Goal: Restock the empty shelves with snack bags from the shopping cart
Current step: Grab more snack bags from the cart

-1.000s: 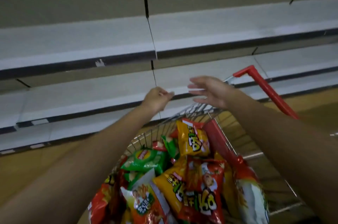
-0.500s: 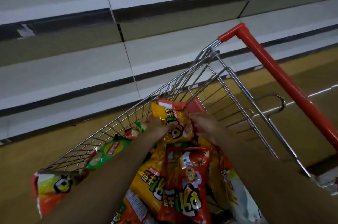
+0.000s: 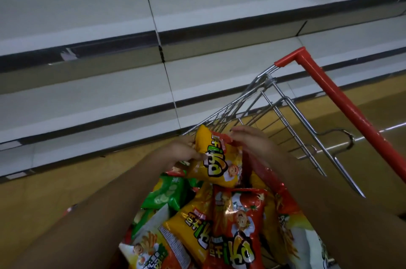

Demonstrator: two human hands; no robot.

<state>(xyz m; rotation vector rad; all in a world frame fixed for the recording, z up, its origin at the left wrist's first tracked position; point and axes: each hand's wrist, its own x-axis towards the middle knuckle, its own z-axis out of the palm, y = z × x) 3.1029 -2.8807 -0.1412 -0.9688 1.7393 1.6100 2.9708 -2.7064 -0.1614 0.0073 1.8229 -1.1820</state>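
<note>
Left hand (image 3: 183,152) and right hand (image 3: 252,143) both curl their fingers round the yellow foil snack bag (image 3: 216,162), lifted above the wire shopping cart (image 3: 292,112). Beyond the fingertips: bare grey metal shelves (image 3: 109,90); below, tan floor (image 3: 33,198).

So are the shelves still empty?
Empty. The shelves show bare boards; every snack bag sits in the cart or in the hands.
</note>
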